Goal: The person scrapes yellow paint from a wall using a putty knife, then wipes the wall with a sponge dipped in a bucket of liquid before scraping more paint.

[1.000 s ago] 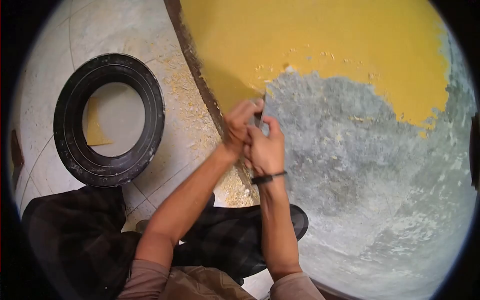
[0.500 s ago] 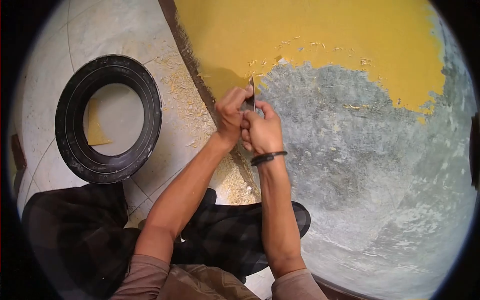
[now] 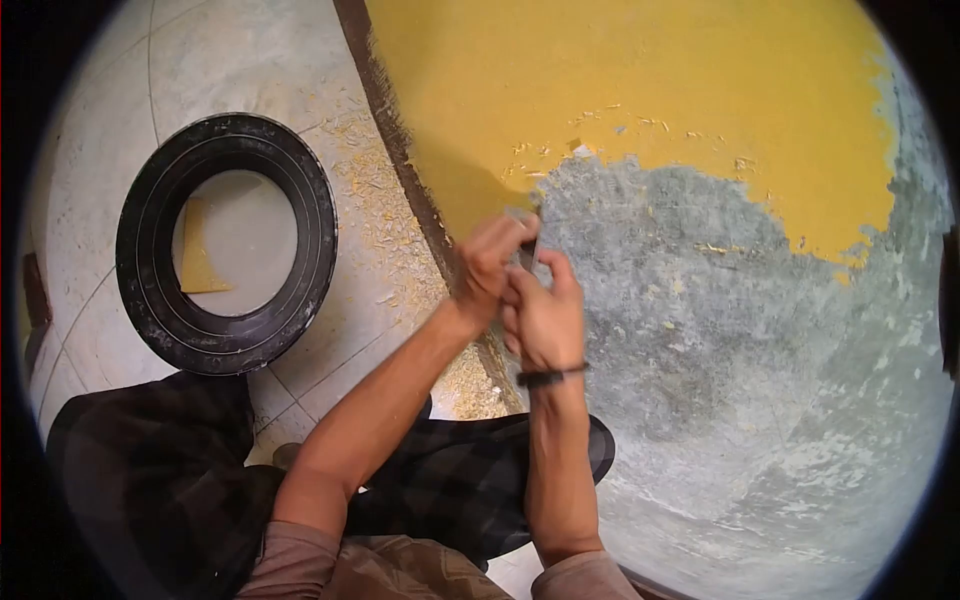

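My left hand (image 3: 488,265) is closed on a thin dark scraper (image 3: 530,252), its fingers near the blade. Just below and to the right, my right hand (image 3: 548,315) is closed around the lower part of the scraper, which is mostly hidden. Motion blurs both hands a little, and they touch or nearly touch each other. They are over the left edge of the bare grey patch (image 3: 660,290) on the wall, just under the yellow paint (image 3: 620,60). Small paint flakes cling along the ragged border between paint and grey.
A round black tub (image 3: 135,270) stands on the tiled floor (image 3: 240,60) at left, with a yellow, straight-edged piece (image 3: 203,265) inside. Yellow shavings (image 3: 385,220) litter the floor along the brown strip (image 3: 400,165) at the wall's foot. My bent legs are below.
The whole view has shifted, so wall and tub appear lower and slightly right. Both hands have moved down a little along the wall with the scraper still held.
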